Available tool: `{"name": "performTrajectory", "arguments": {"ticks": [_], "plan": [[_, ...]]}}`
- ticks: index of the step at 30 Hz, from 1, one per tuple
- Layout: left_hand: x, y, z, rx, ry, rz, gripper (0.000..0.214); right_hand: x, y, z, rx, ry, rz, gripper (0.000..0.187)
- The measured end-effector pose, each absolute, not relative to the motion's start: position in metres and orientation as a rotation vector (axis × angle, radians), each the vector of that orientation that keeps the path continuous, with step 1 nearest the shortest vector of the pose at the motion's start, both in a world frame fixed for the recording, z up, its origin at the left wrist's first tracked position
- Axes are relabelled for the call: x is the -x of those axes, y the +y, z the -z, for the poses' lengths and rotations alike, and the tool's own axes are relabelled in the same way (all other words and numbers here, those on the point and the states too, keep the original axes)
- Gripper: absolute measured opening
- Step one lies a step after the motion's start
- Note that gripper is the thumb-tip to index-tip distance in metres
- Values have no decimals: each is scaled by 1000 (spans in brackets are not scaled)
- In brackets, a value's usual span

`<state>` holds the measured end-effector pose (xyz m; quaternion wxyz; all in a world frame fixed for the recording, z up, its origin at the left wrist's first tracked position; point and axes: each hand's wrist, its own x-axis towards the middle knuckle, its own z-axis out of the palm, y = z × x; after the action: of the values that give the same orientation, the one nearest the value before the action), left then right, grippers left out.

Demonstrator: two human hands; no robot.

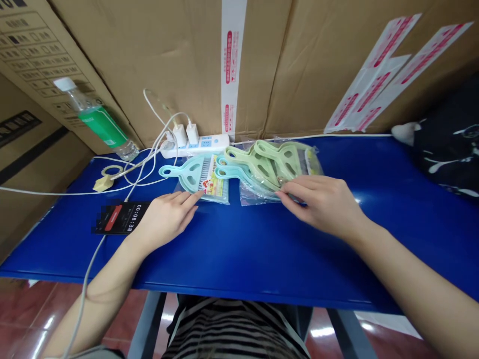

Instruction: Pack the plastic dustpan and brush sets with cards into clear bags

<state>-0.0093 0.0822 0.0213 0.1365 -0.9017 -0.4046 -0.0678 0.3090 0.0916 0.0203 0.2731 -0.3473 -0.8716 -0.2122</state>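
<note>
A light-blue dustpan and brush set [191, 170] in a clear bag, with a colourful label, lies on the blue table. My left hand [168, 218] is at its near edge, fingers stretched out and grasping nothing, the fingertips at the bag. To the right, several bagged dustpan sets overlap in a pile: light-green dustpans [258, 163] on top, a light-blue dustpan [239, 175] partly covered below. At the pile's near right side, my right hand [324, 202] has thumb and forefinger pinched on the clear plastic bag [262, 199].
A phone [121, 218] showing a timer lies left, partly behind my left forearm. A power strip [202, 145] with chargers and loose white cables stands at the back. A bottle [103, 124] leans against cardboard boxes [179, 60]. Dark patterned fabric [445, 134] sits far right.
</note>
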Motion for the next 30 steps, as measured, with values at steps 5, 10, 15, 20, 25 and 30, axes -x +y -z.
{"name": "performTrajectory", "arguments": {"ticks": [5,10,15,20,25,30], "plan": [[6,84,-14,2644,-1251,0,44,-309,90,-20,1004,-2255,574,24],[2,83,-16,2645,-1323,-144,43,-313,90,-20,1175,-2214,607,23],[-2,82,-21,2625,-1389,-251,43,-316,92,-19,1256,-2246,606,26],[-2,82,-20,2634,-1369,-236,44,-320,94,-18,1307,-2239,554,21],[0,81,-19,2644,-1328,-196,43,-322,94,-16,1298,-2224,516,22],[2,81,-17,2647,-1283,-110,43,-319,94,-14,1284,-2246,503,40]]}}
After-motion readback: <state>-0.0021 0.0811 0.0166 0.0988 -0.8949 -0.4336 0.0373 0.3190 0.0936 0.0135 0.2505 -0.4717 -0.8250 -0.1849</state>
